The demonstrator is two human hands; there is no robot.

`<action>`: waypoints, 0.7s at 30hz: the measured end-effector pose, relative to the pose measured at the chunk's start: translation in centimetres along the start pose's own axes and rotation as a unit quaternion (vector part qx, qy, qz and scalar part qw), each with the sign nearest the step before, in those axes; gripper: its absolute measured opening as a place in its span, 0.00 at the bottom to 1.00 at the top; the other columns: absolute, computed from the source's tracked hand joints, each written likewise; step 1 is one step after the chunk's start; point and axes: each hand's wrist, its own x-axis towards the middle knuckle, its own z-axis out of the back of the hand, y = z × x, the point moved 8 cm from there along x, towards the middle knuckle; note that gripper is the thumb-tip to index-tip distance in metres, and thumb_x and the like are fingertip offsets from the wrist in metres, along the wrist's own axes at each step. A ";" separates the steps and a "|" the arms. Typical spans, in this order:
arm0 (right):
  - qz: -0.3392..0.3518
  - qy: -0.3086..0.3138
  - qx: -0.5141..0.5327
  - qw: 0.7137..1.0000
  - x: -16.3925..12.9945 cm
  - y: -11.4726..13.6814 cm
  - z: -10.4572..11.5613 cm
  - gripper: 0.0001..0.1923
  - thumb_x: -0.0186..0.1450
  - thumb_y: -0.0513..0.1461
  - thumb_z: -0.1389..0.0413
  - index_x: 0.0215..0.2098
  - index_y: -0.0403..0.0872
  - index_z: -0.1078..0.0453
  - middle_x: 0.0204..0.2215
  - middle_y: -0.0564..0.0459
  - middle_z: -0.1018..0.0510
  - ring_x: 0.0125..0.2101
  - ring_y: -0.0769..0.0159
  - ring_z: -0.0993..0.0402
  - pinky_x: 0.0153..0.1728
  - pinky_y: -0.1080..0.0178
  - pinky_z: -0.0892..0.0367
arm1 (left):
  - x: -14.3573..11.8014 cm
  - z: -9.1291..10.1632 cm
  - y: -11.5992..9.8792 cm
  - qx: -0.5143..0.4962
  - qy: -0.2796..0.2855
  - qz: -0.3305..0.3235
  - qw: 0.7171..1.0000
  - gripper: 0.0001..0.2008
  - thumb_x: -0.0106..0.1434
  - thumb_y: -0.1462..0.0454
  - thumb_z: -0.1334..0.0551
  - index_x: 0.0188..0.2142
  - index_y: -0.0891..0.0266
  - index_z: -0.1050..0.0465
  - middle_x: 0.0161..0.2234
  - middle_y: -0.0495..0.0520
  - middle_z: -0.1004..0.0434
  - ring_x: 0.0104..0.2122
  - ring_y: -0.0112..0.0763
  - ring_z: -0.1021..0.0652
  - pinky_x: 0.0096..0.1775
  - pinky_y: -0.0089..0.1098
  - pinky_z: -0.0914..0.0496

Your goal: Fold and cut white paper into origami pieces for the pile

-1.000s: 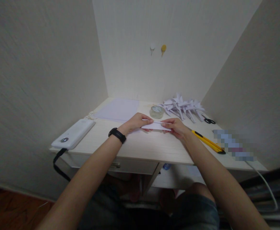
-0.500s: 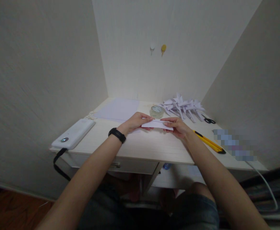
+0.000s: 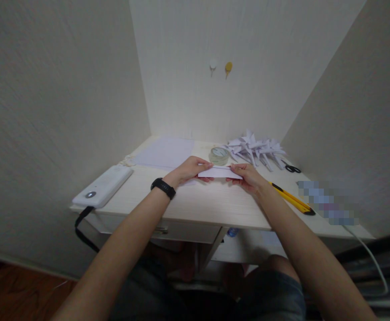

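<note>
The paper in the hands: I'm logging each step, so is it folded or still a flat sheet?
Folded: the paper is a narrow strip pinched between left hand and right hand.

Pixelated patch [image 3: 326, 203]: a blurred-out block on the pale wooden desk [image 3: 195, 203], contents unreadable.
White cable [image 3: 368, 254]: ran off the right edge.
Folded white paper strip [image 3: 219, 172]: ends covered by fingertips.
Black strap [image 3: 83, 227]: lower end lost under the desk.

Tape roll [image 3: 219, 155], folded paper pile [image 3: 255, 149], scissors [image 3: 292, 168], yellow utility knife [image 3: 292, 199], white power bank [image 3: 103, 186], paper sheets [image 3: 165, 153]
</note>
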 end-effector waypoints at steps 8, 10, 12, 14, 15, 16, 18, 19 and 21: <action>0.005 0.004 -0.009 1.000 0.1 -0.1 -0.1 0.18 0.47 0.45 0.26 0.30 0.42 0.19 0.24 0.48 0.20 0.20 0.69 0.25 0.16 0.72 0.27 | 0.0 1.2 -0.8 0.082 -0.060 -0.056 0.993 0.16 0.55 0.58 0.29 0.39 0.68 0.18 0.37 0.59 0.18 0.33 0.29 0.23 0.38 0.30 0.30; 0.003 0.002 -0.003 1.000 0.1 -0.1 -0.1 0.19 0.45 0.43 0.26 0.33 0.42 0.19 0.26 0.48 0.19 0.21 0.69 0.24 0.17 0.72 0.27 | -0.1 1.3 -0.8 0.078 -0.068 -0.054 0.993 0.15 0.54 0.59 0.28 0.38 0.68 0.18 0.37 0.59 0.18 0.33 0.30 0.23 0.39 0.31 0.29; 0.002 0.005 0.000 1.000 0.1 -0.2 -0.1 0.20 0.45 0.42 0.26 0.34 0.42 0.19 0.27 0.49 0.18 0.22 0.70 0.24 0.17 0.73 0.28 | -0.1 1.2 -0.8 0.065 -0.074 -0.049 0.994 0.15 0.53 0.60 0.27 0.37 0.69 0.18 0.37 0.60 0.18 0.33 0.30 0.23 0.40 0.33 0.29; 0.001 0.011 0.001 1.000 0.1 -0.2 -0.1 0.20 0.43 0.40 0.25 0.34 0.41 0.19 0.27 0.50 0.19 0.22 0.70 0.24 0.18 0.73 0.28 | -0.1 1.1 -0.6 0.040 -0.067 -0.043 0.996 0.14 0.53 0.61 0.27 0.37 0.69 0.18 0.37 0.59 0.18 0.33 0.30 0.23 0.39 0.34 0.28; 0.002 0.012 0.003 1.000 0.1 -0.2 -0.1 0.20 0.43 0.40 0.25 0.33 0.41 0.19 0.26 0.50 0.19 0.22 0.71 0.24 0.18 0.73 0.28 | -0.1 1.0 -0.5 0.025 -0.060 -0.040 0.997 0.14 0.53 0.61 0.27 0.36 0.69 0.18 0.36 0.59 0.18 0.33 0.30 0.23 0.39 0.35 0.27; 0.003 0.013 0.003 1.000 0.1 -0.3 -0.1 0.21 0.42 0.39 0.25 0.33 0.42 0.19 0.26 0.51 0.19 0.22 0.72 0.25 0.19 0.73 0.29 | 0.0 0.8 -0.4 0.010 -0.052 -0.038 0.998 0.13 0.53 0.61 0.27 0.36 0.68 0.18 0.36 0.59 0.18 0.33 0.30 0.23 0.39 0.35 0.27; 0.008 0.015 0.002 1.000 0.1 -0.2 0.0 0.21 0.41 0.38 0.25 0.33 0.41 0.19 0.25 0.51 0.19 0.21 0.73 0.27 0.19 0.73 0.29 | 0.0 0.6 -0.2 -0.012 -0.035 -0.032 0.999 0.13 0.53 0.61 0.27 0.36 0.68 0.19 0.36 0.58 0.19 0.34 0.30 0.23 0.40 0.36 0.26; 0.012 0.016 0.001 1.000 0.1 -0.2 0.0 0.20 0.42 0.39 0.25 0.33 0.41 0.19 0.24 0.52 0.20 0.20 0.74 0.28 0.19 0.73 0.30 | 0.0 0.5 -0.1 -0.017 -0.029 -0.030 0.999 0.13 0.53 0.61 0.27 0.36 0.69 0.19 0.36 0.58 0.19 0.34 0.30 0.23 0.40 0.36 0.26; 0.019 0.019 0.001 1.000 0.2 -0.1 0.0 0.19 0.43 0.41 0.25 0.31 0.40 0.19 0.22 0.52 0.21 0.19 0.74 0.29 0.18 0.73 0.30 | 0.0 0.4 -0.1 -0.019 -0.024 -0.028 0.999 0.14 0.54 0.60 0.27 0.37 0.69 0.19 0.35 0.58 0.19 0.33 0.29 0.23 0.40 0.36 0.25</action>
